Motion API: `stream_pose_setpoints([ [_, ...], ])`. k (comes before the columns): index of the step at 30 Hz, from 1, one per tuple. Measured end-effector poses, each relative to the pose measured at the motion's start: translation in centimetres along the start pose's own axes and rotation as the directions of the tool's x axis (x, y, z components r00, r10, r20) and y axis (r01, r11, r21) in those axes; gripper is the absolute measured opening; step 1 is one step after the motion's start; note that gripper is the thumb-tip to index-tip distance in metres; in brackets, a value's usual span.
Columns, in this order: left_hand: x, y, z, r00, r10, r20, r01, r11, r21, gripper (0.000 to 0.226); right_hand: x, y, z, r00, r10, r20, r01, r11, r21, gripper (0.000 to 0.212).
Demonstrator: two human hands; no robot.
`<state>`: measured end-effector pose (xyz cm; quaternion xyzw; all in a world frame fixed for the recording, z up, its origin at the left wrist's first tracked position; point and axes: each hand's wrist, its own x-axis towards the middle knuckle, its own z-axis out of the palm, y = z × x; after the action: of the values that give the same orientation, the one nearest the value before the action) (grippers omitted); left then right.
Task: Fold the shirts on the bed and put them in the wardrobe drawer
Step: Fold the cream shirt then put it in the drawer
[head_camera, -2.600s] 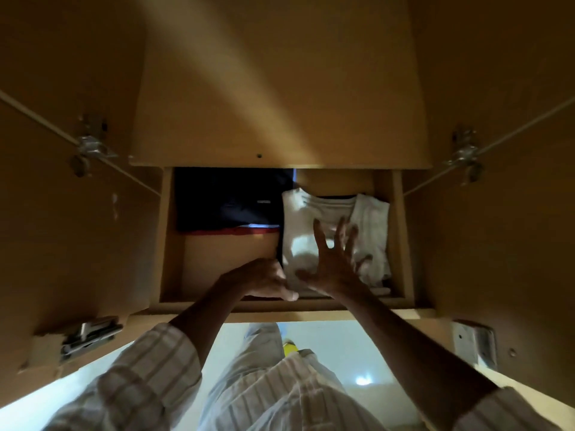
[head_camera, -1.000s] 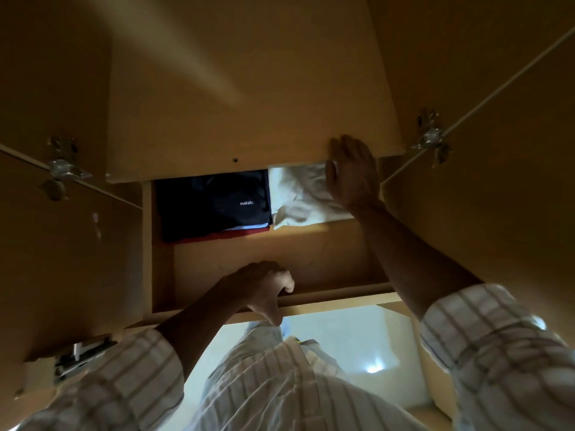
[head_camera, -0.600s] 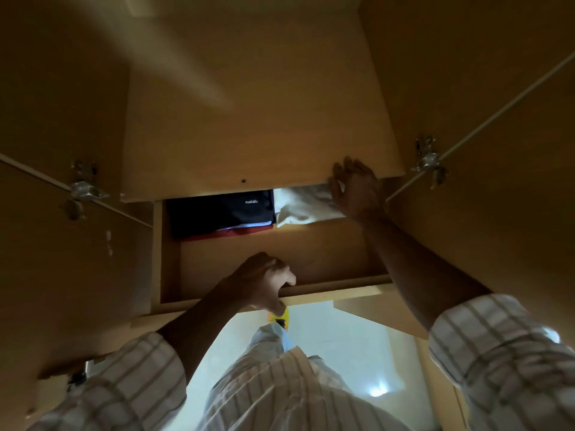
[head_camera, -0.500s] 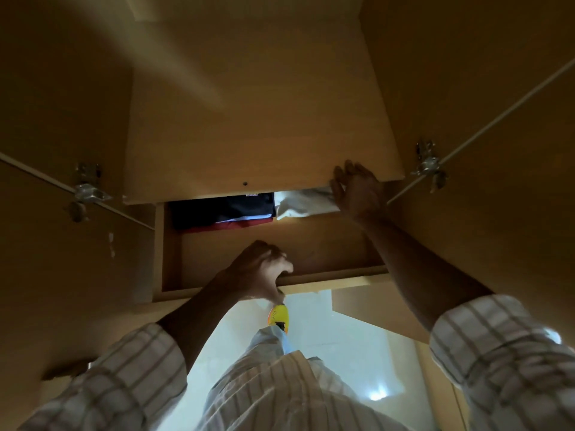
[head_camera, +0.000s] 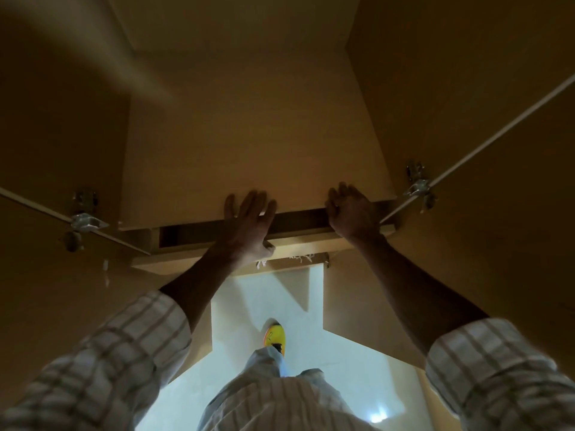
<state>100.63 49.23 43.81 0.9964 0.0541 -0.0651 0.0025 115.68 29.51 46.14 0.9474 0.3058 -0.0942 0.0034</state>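
Both hands sat on the front edge of the light-brown wooden wardrobe drawer, which was nearly shut, only a narrow dark slot showing. Left hand: grip open, palm flat on the drawer front, fingers spread up over the tan wooden shelf panel above it. Right hand: grip loose, fingers draped over the slot's top edge, gripping nothing visible. Shirts: not visible, slot between the two grips too dark to tell. Metal door hinges just outboard of the right grip and well outboard of the left. Below the grips: checked shirt sleeves, striped trousers, one yellow shoe on pale floor.
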Motion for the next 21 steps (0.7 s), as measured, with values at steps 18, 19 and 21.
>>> stream_pose_setpoints([
  [18, 4.6, -1.1, -0.2, 0.999, -0.049, 0.015, 0.047, 0.990, 0.135, 0.097, -0.6, -0.6, 0.9, 0.998, 0.043, 0.056, -0.044, 0.999, 0.019, 0.056],
  [19, 4.6, -1.2, 0.1, 0.999, -0.039, -0.002, 0.039, 0.990, 0.138, 0.097, -0.6, -0.6, 0.9, 0.998, 0.045, 0.053, -0.046, 0.999, 0.018, 0.056],
  [21, 4.7, -1.4, 0.7, 0.999, -0.019, -0.038, 0.025, 0.989, 0.148, 0.094, -0.8, -0.7, 1.1, 0.998, 0.056, 0.037, -0.057, 0.998, 0.030, 0.058],
])
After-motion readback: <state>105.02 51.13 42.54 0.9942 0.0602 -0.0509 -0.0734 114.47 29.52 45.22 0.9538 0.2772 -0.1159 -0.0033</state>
